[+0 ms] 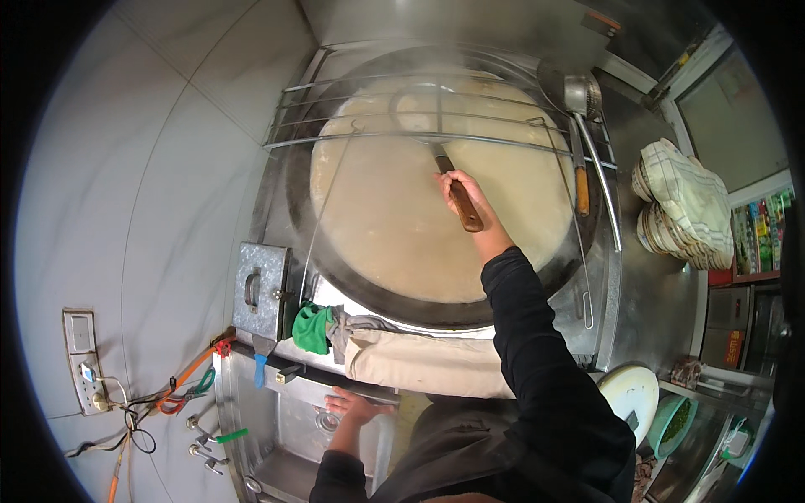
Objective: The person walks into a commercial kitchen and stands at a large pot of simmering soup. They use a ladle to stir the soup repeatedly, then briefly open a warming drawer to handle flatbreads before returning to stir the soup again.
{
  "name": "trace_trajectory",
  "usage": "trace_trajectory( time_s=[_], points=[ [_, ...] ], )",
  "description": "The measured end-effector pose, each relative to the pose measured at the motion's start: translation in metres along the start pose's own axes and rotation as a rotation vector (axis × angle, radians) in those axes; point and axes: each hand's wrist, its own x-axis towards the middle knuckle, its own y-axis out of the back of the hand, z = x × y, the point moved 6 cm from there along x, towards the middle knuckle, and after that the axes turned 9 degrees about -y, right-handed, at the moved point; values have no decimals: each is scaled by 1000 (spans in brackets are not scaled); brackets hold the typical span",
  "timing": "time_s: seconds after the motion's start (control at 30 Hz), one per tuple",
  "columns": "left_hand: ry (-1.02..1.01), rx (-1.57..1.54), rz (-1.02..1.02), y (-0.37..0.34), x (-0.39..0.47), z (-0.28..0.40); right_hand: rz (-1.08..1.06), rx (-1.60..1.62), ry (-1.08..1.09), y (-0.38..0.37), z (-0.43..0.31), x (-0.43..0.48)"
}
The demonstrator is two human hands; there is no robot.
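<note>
My right hand point(477, 193) grips the brown wooden handle point(466, 210) of a round-headed skimmer or ladle. Its round head point(415, 116) shows beyond the hand among the bars of a metal rack point(377, 133); whether it touches the liquid I cannot tell. Under the rack a very large wok point(299, 207) holds cloudy, pale, steaming liquid point(402, 239). My left hand point(357, 407) holds nothing, its fingers apart, at the wok-side edge of a stainless steel sink point(295, 402). A folded beige cloth point(427, 364) lies along the stove's near edge.
A metal ladle point(582, 100) and a wooden-handled tool point(582, 188) rest at the rack's right end. Cloth-covered stacked bowls point(666, 232) stand on the right counter. Left are a green cloth point(311, 330), a metal box point(261, 292), a blue-handled scraper point(260, 371) and hanging cables point(132, 415).
</note>
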Motion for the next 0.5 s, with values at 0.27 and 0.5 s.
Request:
trace_trajectory(
  time_s=[0.27, 0.5],
  points=[
    [-17, 26, 20, 2, -3, -2, 67, 96, 163, 21, -38, -79],
    [-31, 64, 26, 8, -13, 3, 54, -133, 321, 54, -65, -135]
  ],
)
